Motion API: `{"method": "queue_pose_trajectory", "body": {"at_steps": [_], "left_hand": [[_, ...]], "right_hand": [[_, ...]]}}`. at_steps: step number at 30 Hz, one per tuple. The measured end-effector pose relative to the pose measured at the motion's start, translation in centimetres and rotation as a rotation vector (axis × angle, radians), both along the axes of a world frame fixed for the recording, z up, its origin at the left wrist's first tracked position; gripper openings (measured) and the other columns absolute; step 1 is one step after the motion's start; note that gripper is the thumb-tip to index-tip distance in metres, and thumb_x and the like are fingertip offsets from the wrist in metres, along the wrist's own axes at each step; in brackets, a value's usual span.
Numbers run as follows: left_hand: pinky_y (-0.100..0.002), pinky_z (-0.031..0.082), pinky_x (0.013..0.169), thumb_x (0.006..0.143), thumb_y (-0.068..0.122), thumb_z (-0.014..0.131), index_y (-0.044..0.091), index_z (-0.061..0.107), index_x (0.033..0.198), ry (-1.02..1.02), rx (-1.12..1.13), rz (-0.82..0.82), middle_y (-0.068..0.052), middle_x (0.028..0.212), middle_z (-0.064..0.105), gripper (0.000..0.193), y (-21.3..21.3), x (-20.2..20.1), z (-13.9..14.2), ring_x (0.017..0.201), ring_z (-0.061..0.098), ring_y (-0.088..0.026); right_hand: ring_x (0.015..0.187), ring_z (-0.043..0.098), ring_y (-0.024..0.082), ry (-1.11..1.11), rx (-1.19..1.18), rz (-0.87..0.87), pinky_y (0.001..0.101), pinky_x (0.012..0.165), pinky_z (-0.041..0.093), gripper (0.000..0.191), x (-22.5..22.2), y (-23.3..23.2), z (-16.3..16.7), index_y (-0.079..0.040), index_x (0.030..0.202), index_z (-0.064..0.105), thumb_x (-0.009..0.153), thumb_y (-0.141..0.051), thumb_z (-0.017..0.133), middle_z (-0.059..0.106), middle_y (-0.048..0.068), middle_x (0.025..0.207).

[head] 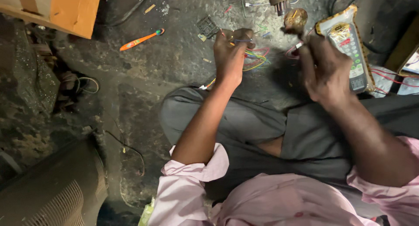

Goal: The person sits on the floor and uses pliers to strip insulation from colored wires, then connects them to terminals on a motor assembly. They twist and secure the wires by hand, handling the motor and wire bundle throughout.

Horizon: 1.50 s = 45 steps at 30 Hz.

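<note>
While the person sits cross-legged on the dark floor (pixel 144 99), the pink shirt (pixel 270 204) and grey trousers (pixel 244 121) fill the near edge of the view. Near left, a ribbed dark casing (pixel 52 191) rests on the floor.

Beyond the knees, both forearms reach forward. The left hand (pixel 231 53) is closed, its fingertips pinching a bundle of thin coloured wires (pixel 257 58); the loops of red, yellow, green and blue hang just right of that hand, above the floor. The right hand (pixel 325 71) is closed on a small round brownish part (pixel 295 20), held at its fingertips; motion blur hides the exact grip. The two hands are near each other but apart.

Just right of the right hand, a remote control in a clear wrapper (pixel 351 47) lies on the floor, with red wires (pixel 386 75) beside it.

Farther out, an orange toothbrush (pixel 140 40) lies left of the hands, a small dark grid-shaped piece (pixel 207 26) lies beyond the left hand, and an orange box (pixel 61 10) occupies the far left corner.
</note>
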<state>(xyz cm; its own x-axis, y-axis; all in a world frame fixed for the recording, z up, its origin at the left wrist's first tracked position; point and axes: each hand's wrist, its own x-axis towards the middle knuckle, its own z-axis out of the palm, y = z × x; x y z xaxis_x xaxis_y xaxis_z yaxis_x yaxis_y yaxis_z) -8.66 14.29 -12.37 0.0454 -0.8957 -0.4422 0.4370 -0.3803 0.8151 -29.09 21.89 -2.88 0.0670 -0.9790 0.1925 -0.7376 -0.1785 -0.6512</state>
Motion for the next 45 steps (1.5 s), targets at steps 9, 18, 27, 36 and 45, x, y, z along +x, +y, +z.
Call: {"method": "queue_pose_trajectory", "body": {"at_steps": [9, 18, 27, 36, 45], "left_hand": [[-0.033, 0.061, 0.071, 0.088, 0.006, 0.077, -0.003, 0.063, 0.097, -0.058, 0.025, -0.107, -0.016, 0.092, 0.075, 0.019, 0.4, 0.3, 0.8, 0.077, 0.073, -0.019], [-0.038, 0.062, 0.083, 0.092, -0.004, 0.075, -0.012, 0.067, 0.105, 0.287, 0.048, -0.293, -0.020, 0.101, 0.074, 0.018, 0.9, -0.5, 1.4, 0.090, 0.075, -0.026], [-0.037, 0.062, 0.079, 0.089, -0.007, 0.076, -0.004, 0.062, 0.104, 0.297, 0.056, -0.216, -0.016, 0.100, 0.072, 0.021, 1.0, -0.9, 2.0, 0.087, 0.073, -0.024], [-0.034, 0.062, 0.074, 0.093, -0.003, 0.074, 0.003, 0.059, 0.110, 0.213, -0.118, -0.407, -0.005, 0.094, 0.065, 0.023, 1.6, -1.3, 1.1, 0.084, 0.068, -0.016], [-0.030, 0.055, 0.074, 0.106, 0.011, 0.070, -0.003, 0.070, 0.117, 0.079, -0.166, -0.450, -0.003, 0.100, 0.066, 0.018, 2.0, -1.2, -0.6, 0.089, 0.061, -0.010]], "right_hand": [[0.104, 0.062, 0.036, -0.132, -0.188, 0.541, 0.0479, 0.090, 0.052, 0.044, 3.4, 1.3, 1.5, -0.007, 0.129, 0.061, 0.086, -0.008, 0.072, 0.063, 0.023, 0.120], [0.114, 0.060, 0.035, -0.300, 0.077, 0.405, 0.0466, 0.094, 0.050, 0.064, 4.3, 2.5, -0.5, -0.003, 0.134, 0.056, 0.071, 0.008, 0.061, 0.058, 0.025, 0.129], [0.093, 0.056, 0.014, -0.515, 0.166, -0.365, 0.0285, 0.084, 0.051, 0.037, 3.0, 1.1, -4.2, 0.001, 0.118, 0.052, 0.101, -0.001, 0.085, 0.059, 0.005, 0.104], [0.094, 0.064, 0.011, -0.675, 0.205, -0.295, 0.0273, 0.086, 0.054, 0.030, 1.3, -0.5, -3.9, 0.002, 0.117, 0.056, 0.102, 0.007, 0.082, 0.067, 0.005, 0.103], [0.099, 0.065, 0.035, -0.153, 0.185, -0.223, 0.0459, 0.085, 0.052, 0.025, 1.6, -0.6, -3.3, 0.003, 0.126, 0.055, 0.109, -0.004, 0.072, 0.065, 0.020, 0.111]]}}
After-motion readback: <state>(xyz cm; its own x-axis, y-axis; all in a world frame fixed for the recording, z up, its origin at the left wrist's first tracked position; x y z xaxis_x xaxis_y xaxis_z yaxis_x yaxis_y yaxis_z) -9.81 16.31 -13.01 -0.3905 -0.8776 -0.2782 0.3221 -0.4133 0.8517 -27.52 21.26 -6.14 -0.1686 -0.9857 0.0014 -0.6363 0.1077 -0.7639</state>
